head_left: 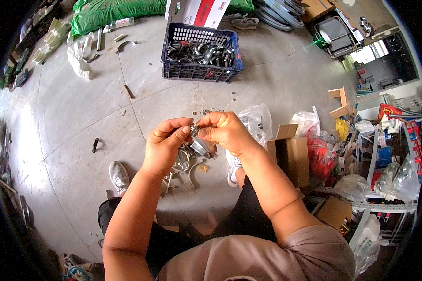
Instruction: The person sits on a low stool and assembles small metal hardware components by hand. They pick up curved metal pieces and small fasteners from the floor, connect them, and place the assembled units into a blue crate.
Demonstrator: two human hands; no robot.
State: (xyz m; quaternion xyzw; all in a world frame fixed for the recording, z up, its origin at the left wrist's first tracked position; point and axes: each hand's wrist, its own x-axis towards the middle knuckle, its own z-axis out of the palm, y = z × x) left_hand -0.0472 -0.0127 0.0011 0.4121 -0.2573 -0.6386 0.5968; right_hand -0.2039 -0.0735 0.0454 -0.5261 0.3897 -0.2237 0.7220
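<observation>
Concrete floor (79, 107) spreads open beyond both hands (197, 136) pinching clamp (202, 146).

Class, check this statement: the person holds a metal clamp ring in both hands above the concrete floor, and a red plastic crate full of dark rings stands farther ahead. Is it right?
Not quite: the plastic crate is dark blue, not red, as the head view shows. The rest holds: the left hand and the right hand pinch a metal clamp ring above the concrete floor, and the crate full of dark rings stands farther ahead.
</observation>
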